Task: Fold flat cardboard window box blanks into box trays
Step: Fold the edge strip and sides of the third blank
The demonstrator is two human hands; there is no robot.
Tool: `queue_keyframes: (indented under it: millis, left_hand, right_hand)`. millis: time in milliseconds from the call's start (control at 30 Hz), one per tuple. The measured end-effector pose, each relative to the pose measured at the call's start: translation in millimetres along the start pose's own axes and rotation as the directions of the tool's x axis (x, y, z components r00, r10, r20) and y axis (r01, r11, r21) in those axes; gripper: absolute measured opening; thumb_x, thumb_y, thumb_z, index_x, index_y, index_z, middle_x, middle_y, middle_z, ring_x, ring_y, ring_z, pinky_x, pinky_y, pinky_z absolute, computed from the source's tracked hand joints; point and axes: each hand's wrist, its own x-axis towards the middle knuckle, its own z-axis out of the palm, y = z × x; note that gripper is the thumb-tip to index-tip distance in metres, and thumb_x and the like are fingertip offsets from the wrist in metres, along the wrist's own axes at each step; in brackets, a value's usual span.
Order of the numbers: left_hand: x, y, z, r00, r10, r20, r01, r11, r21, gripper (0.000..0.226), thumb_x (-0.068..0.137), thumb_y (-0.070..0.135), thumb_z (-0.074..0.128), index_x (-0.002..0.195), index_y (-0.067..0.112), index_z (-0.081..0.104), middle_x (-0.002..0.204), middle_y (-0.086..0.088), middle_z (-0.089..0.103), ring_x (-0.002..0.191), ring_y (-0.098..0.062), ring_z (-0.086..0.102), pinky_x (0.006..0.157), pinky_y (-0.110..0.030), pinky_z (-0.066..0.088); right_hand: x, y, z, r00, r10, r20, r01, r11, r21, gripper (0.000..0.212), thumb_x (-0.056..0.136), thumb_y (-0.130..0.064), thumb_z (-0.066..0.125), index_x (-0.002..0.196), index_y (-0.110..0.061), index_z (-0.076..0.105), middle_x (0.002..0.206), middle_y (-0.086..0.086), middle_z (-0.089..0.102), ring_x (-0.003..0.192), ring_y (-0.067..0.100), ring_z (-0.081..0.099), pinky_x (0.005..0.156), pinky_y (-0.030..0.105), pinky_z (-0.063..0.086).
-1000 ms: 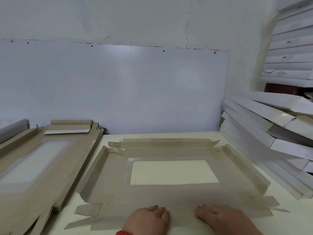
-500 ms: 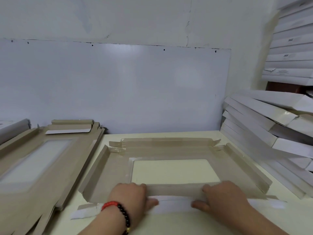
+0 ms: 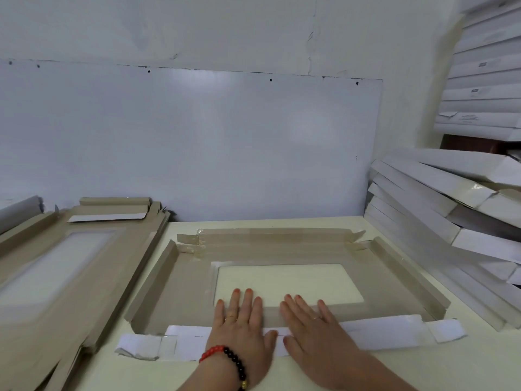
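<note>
Window box blank (image 3: 282,280) on the table (image 3: 394,371), centre. Our left hand (image 3: 239,328) and right hand (image 3: 313,331), fingers straight and slightly spread, press its near flap (image 3: 380,334) flat. We judge it light, creasable; handle at scored edges.

The box blank (image 3: 282,249) is matt grey-brown cardboard on its upper face, with a clear, faintly glossy film over the window (image 3: 287,280); its near flap (image 3: 380,334), folded over, shows a smooth white coated side; the bench (image 3: 423,371) is a smooth cream laminate with a dull sheen; the stack of blanks (image 3: 70,263) at left is the same matt board; the folded boxes (image 3: 439,210) at right are white and slightly glossy; the wall panel (image 3: 197,142) is smooth, satin white; a bracelet (image 3: 225,359) of shiny red and black beads.
</note>
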Motion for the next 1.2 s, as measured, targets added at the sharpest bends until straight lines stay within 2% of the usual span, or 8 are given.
queue_keyframes:
  millis: [167,300,567,733,867,967,1067,1200]
  left_hand:
    - [-11,-43,9,1.000,-0.009,-0.001,0.009,1.000,-0.008,0.072,0.094,0.060,0.007,0.153,0.022,-0.012,0.158,0.002,-0.023,0.144,-0.021,-0.026,0.114,-0.042,-0.017]
    - [-21,-72,8,1.000,-0.013,0.005,0.013,1.000,0.026,0.071,0.095,0.061,0.009,0.153,0.024,-0.011,0.154,0.005,-0.027,0.144,-0.019,-0.025,0.114,-0.037,-0.016]
    - [-27,-97,10,0.999,-0.027,-0.040,0.027,1.000,-0.008,0.067,0.096,0.060,0.009,0.153,0.029,-0.009,0.158,0.008,-0.019,0.146,-0.014,-0.018,0.116,-0.033,-0.012]
    - [-31,-109,6,0.990,-0.031,-0.134,0.024,0.998,-0.057,0.076,0.085,0.072,0.005,0.152,0.037,0.010,0.160,0.015,0.005,0.148,-0.009,0.003,0.118,-0.030,0.006]
    - [-38,-109,-9,0.970,0.012,-0.242,-0.015,1.000,-0.010,0.089,0.072,0.075,0.002,0.145,0.033,0.034,0.139,0.013,0.047,0.127,-0.013,0.046,0.100,-0.029,0.040]
    - [-44,-107,-19,0.895,0.177,-0.408,-0.201,0.980,-0.015,0.060,0.089,0.063,0.027,0.110,0.024,0.067,0.100,0.008,0.065,0.086,-0.015,0.066,0.070,-0.024,0.053]
    - [-45,-99,-18,0.772,0.421,-0.477,-0.442,0.894,0.074,0.034,0.094,0.036,0.040,0.088,0.027,0.072,0.088,0.006,0.065,0.077,-0.014,0.064,0.064,-0.018,0.049]
    - [-44,-79,-21,0.763,0.548,-0.341,-0.547,0.830,0.110,0.028,0.079,0.051,0.054,0.091,0.035,0.074,0.083,0.016,0.065,0.073,-0.004,0.063,0.057,-0.015,0.046]
  right_hand:
    - [-7,65,18,1.000,0.008,-0.011,-0.008,1.000,0.027,0.061,0.100,-0.047,0.012,0.154,-0.026,-0.007,0.151,-0.010,-0.029,0.144,0.010,-0.022,0.092,0.022,-0.033]
    - [-21,113,30,0.993,0.116,0.025,-0.116,0.993,0.003,0.060,0.101,-0.049,0.010,0.152,-0.031,-0.015,0.140,-0.017,-0.039,0.139,0.009,-0.031,0.090,0.020,-0.034]
    - [-41,150,28,0.970,0.236,0.053,-0.238,0.970,0.046,0.057,0.102,-0.046,0.009,0.150,-0.032,-0.017,0.149,-0.023,-0.026,0.139,-0.003,-0.021,0.117,0.032,-0.009]
    - [-51,150,20,0.934,0.290,-0.210,-0.281,0.957,0.070,0.046,0.103,-0.036,0.027,0.149,-0.038,0.026,0.156,-0.019,0.023,0.142,-0.001,0.022,0.116,0.025,0.009]
    - [-55,144,8,0.900,0.307,-0.310,-0.296,0.951,0.083,0.037,0.080,-0.015,0.075,0.115,-0.023,0.070,0.104,-0.004,0.072,0.095,0.020,0.068,0.088,0.040,0.045]
    - [-54,143,11,0.872,0.206,-0.443,-0.224,0.975,0.014,0.043,0.056,-0.008,0.091,0.094,-0.017,0.076,0.088,-0.001,0.072,0.075,0.025,0.070,0.065,0.038,0.051]
    - [-55,134,5,0.832,-0.037,-0.554,-0.007,0.997,-0.078,0.018,0.088,-0.026,0.062,0.082,-0.019,0.078,0.086,-0.003,0.070,0.074,0.021,0.069,0.065,0.030,0.051]
    - [-50,110,5,0.906,-0.214,-0.366,0.195,0.977,-0.089,0.038,0.088,-0.058,0.051,0.082,-0.031,0.078,0.086,-0.015,0.070,0.071,0.000,0.066,0.065,0.012,0.049]
